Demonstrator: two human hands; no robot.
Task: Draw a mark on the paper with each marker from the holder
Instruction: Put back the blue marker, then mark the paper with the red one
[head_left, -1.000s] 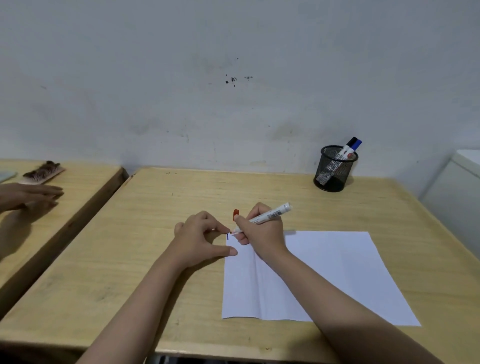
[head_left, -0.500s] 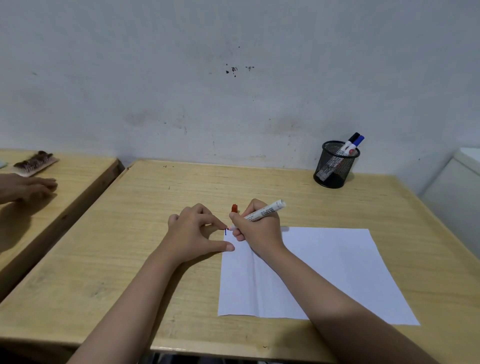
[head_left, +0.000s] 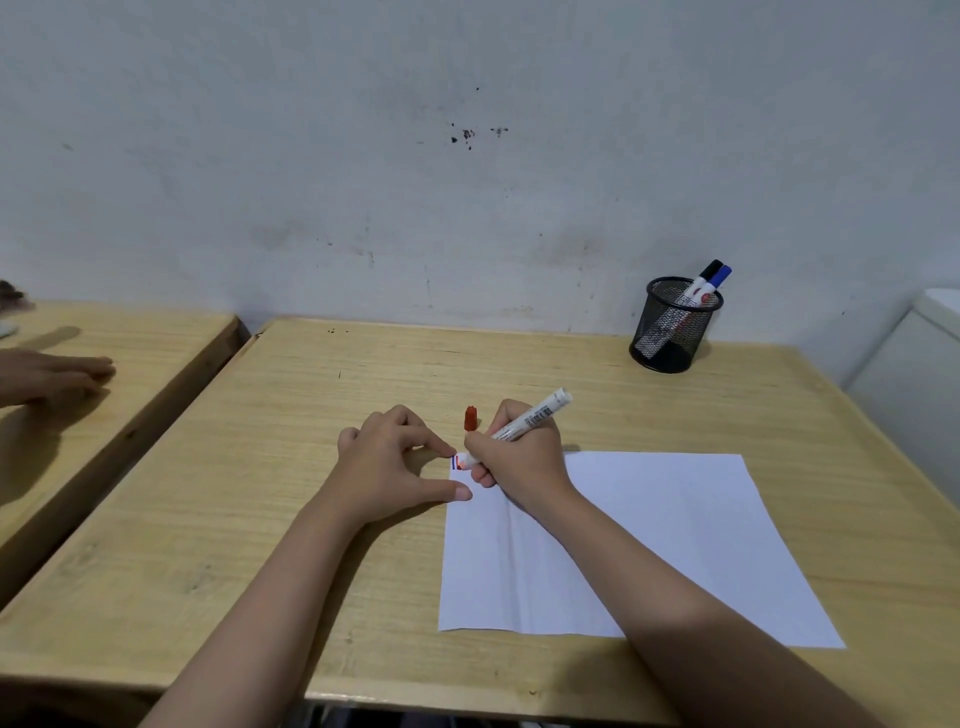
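A white sheet of paper (head_left: 649, 540) lies on the wooden desk (head_left: 363, 374). My right hand (head_left: 519, 457) grips a white marker (head_left: 524, 423), its red tip touching the sheet's top left corner beside short blue and red marks (head_left: 455, 462). The red cap (head_left: 470, 418) stands upright on the desk just behind my hands. My left hand (head_left: 395, 467) rests on the desk, forefinger and thumb pinning the paper's left edge. A black mesh holder (head_left: 670, 327) at the back right contains two capped markers (head_left: 709, 280), one black and one blue.
A second wooden desk (head_left: 119, 353) stands to the left across a narrow gap, with another person's hand (head_left: 52, 376) lying on it. A white cabinet (head_left: 914, 374) borders the desk on the right. A stained wall runs behind.
A red mark has appeared beside the blue one at the paper's corner. My hands have stayed in place; the view has tilted slightly upward.
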